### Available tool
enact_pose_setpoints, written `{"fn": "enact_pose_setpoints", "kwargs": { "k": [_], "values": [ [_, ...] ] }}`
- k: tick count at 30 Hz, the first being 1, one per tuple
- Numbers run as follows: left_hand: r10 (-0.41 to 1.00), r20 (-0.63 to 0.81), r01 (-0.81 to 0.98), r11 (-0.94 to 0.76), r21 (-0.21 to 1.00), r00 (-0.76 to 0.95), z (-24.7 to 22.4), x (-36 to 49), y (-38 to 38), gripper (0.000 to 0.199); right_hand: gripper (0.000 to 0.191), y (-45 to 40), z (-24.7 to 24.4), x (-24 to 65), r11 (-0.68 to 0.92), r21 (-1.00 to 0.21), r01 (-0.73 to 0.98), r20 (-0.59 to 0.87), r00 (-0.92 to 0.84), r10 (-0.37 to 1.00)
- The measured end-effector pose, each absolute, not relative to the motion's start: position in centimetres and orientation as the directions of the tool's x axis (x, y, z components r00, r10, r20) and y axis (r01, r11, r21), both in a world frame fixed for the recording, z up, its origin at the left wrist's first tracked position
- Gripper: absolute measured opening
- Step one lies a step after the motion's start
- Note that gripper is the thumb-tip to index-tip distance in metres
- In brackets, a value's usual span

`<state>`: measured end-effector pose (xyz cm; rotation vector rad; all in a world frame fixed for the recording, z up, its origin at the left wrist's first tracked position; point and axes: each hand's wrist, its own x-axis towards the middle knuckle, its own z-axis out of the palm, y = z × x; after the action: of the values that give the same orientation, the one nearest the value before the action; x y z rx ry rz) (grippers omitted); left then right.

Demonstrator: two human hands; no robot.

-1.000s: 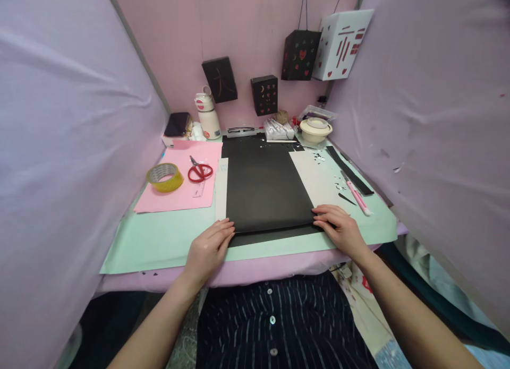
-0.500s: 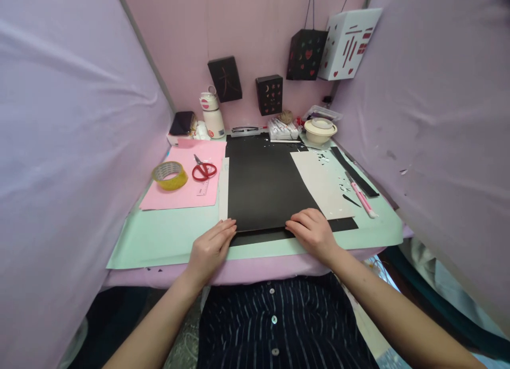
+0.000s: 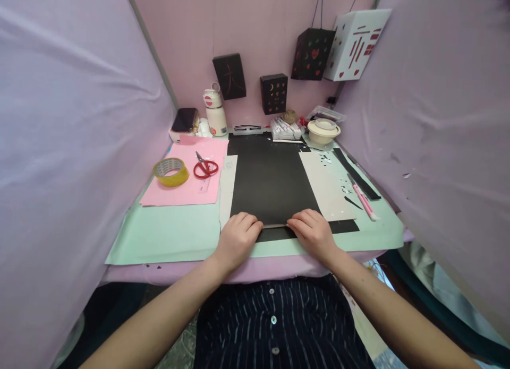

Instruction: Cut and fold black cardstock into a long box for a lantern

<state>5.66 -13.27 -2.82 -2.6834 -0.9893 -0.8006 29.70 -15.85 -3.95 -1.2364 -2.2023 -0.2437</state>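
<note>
We're watching the left hand (image 3: 239, 239) and right hand (image 3: 313, 232) pinching the near edge of smooth black paper (image 3: 274, 186), fingers bunched narrow and hiding parts of that edge. Mint-green sheeting (image 3: 171, 233) is lying beneath the black paper. Beyond it, a black box (image 3: 230, 77) is showing red strokes resembling 大; left of it, glossy yellow tape (image 3: 172, 180) is bearing core print we're failing to read.

Yellow tape (image 3: 172, 180) and red scissors (image 3: 204, 165) on pink paper (image 3: 185, 195). 1 white bottle (image 3: 216, 119) farther back. 3 black boxes (image 3: 229, 76) and 1 white box (image 3: 358, 45) up by the pink wall (image 3: 255, 34). On the right, 1 round bowl (image 3: 322, 136) and 1 pink knife (image 3: 364, 200).
</note>
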Motion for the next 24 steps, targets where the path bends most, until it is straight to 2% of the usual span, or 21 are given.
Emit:
{"fn": "enact_pose_setpoints", "kwargs": {
  "k": [7,11,14,18,24],
  "values": [
    [0.535,0.517,0.632,-0.774,-0.015,0.668,-2.9,5.5,-12.7,0.016,0.019,-15.8,-4.0,29.8,0.554,-0.172,0.815,0.590,-0.365,0.720],
    [0.507,0.487,0.609,-0.791,-0.065,0.711,-2.7,5.5,-12.5,0.020,0.019,-15.8,-3.9,29.7,0.546,-0.178,0.819,0.568,-0.367,0.736],
    [0.515,0.467,0.606,-0.793,-0.058,0.719,-2.8,5.5,-12.6,0.022,0.020,-15.8,-3.7,29.5,0.521,-0.195,0.831,0.546,-0.349,0.762],
    [0.593,0.420,0.645,-0.764,0.024,0.687,-2.7,5.8,-12.7,0.020,0.020,-15.9,-3.2,29.2,0.470,-0.248,0.847,0.487,-0.311,0.816],
    [0.759,0.279,0.724,-0.648,0.235,0.588,-1.2,6.7,-12.1,0.023,0.019,-15.5,-2.3,29.1,0.395,-0.337,0.854,0.356,-0.273,0.894]
  ]
}}
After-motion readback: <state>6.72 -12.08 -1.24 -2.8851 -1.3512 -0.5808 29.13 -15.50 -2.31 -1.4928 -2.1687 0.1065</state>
